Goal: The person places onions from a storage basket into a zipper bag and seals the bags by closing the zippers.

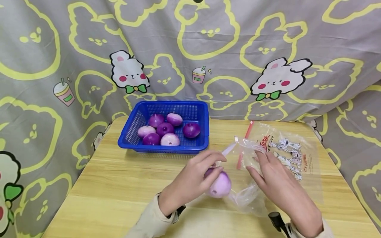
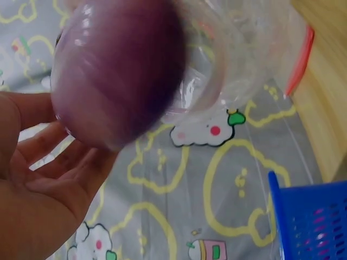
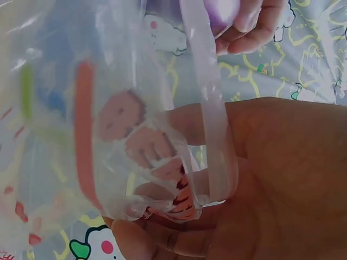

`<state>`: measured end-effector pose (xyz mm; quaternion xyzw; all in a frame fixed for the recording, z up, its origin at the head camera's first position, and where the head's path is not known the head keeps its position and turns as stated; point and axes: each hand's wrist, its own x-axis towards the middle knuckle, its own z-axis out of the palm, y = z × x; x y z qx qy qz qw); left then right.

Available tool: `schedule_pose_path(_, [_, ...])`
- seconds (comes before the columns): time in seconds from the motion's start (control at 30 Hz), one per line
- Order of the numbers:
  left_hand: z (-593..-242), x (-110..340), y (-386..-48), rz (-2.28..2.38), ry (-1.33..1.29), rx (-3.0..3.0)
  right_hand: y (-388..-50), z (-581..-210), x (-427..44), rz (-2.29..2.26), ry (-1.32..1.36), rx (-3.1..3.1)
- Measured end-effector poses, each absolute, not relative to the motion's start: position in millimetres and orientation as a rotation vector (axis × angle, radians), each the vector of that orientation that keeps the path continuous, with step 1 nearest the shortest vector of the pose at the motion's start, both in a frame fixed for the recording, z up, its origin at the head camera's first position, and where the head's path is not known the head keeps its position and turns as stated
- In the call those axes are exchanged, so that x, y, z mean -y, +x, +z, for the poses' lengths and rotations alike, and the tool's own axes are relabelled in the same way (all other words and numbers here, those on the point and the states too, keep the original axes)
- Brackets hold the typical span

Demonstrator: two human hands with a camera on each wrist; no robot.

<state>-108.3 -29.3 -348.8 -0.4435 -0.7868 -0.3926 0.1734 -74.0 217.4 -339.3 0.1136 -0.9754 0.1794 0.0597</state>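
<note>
My left hand grips a purple onion over the front middle of the table. Its fingers and thumb curl round the onion, as the left wrist view also shows. Beside it, a clear plastic zip bag with a pale pinkish strip stands partly spread. The right hand holds the bag's rim, with the strip looped across its fingers in the right wrist view. The onion is at the bag's mouth; whether any of it is inside, I cannot tell.
A blue plastic basket at the back holds several onions, dark purple and paler pink. Another clear bag, with a red zip strip and printed dogs, lies flat at the right. A patterned curtain hangs behind the wooden table.
</note>
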Motion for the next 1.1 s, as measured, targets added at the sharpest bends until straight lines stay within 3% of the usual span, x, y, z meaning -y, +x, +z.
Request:
schedule_pose_path(0.27, [-380,14,-110,-0.742,-1.092,2.154,-74,-339,-215,0.542,0.346,2.961])
schedule_pose_path(0.53, [-419,48,-93,-0.732,-1.024,2.375,-73,-336,-216,0.552,0.331,2.978])
schedule_pose_path(0.87, [-418,73,-67,-0.298,-1.132,3.015,-75,-337,-218,0.555,0.33,2.995])
schedule_pose_path(1.1, [-404,82,-75,-0.55,-1.159,2.988,-75,-338,-220,0.55,0.314,3.018])
